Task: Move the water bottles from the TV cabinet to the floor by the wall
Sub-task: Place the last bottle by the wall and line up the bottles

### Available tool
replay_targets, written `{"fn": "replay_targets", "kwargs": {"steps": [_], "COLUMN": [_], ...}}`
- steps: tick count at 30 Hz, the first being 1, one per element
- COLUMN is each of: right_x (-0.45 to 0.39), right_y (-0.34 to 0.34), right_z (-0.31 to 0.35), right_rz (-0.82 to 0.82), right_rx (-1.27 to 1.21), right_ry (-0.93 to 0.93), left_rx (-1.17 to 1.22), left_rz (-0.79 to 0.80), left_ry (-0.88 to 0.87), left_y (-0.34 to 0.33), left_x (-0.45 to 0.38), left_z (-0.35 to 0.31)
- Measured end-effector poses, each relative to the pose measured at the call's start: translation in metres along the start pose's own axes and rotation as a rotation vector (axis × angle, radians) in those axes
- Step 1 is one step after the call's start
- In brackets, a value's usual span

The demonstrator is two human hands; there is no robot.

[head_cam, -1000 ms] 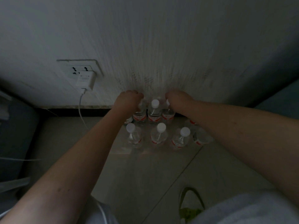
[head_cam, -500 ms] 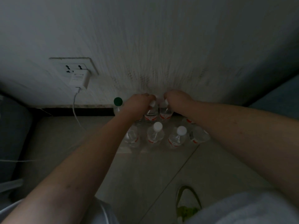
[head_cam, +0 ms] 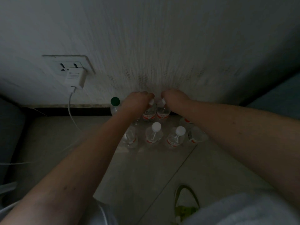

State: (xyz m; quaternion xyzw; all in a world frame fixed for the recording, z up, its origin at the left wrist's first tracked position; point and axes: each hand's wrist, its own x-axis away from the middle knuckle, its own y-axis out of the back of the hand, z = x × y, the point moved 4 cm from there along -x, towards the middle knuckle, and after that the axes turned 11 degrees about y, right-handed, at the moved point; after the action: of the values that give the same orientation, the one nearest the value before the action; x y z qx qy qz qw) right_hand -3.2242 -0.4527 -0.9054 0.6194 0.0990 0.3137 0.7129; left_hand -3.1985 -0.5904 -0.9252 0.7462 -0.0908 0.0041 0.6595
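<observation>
Dim tiled floor meets the wall, where clear water bottles stand in two rows. Left hand is closed over the cap of one back-row bottle, right hand over its neighbour. A green-capped bottle stands further left.
</observation>
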Motion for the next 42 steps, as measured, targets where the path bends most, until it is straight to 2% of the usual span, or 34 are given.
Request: {"fn": "replay_targets", "kwargs": {"steps": [6,14,21,26,29,37,42], "right_x": [0.003,0.029,0.079,0.099,0.094,0.083,0.074], "right_y": [0.0,0.028,0.032,0.023,0.024,0.007,0.005], "right_z": [-0.006,-0.044,-0.085,-0.099,-0.097,-0.088,-0.079], "right_rz": [0.011,-0.011,-0.049,0.049,0.052,0.076,0.056], "right_rx": [-0.029,-0.074,-0.063,-0.018,-0.023,-0.043,-0.018], "right_ry": [-0.015,-0.114,-0.229,-0.271,-0.291,-0.314,-0.278], "left_rx": [0.036,0.106,0.193,0.135,0.12,0.133,0.064], "left_rz": [0.008,-0.146,-0.178,-0.065,0.01,0.014,0.076], "left_ry": [-0.008,-0.068,-0.158,-0.141,-0.11,-0.158,-0.142], "left_y": [0.0,0.023,0.036,0.032,0.032,0.026,0.012], "left_x": [0.001,0.005,0.019,0.035,0.047,0.076,0.078], "left_z": [0.003,-0.014,-0.051,-0.054,-0.047,-0.042,-0.044]}}
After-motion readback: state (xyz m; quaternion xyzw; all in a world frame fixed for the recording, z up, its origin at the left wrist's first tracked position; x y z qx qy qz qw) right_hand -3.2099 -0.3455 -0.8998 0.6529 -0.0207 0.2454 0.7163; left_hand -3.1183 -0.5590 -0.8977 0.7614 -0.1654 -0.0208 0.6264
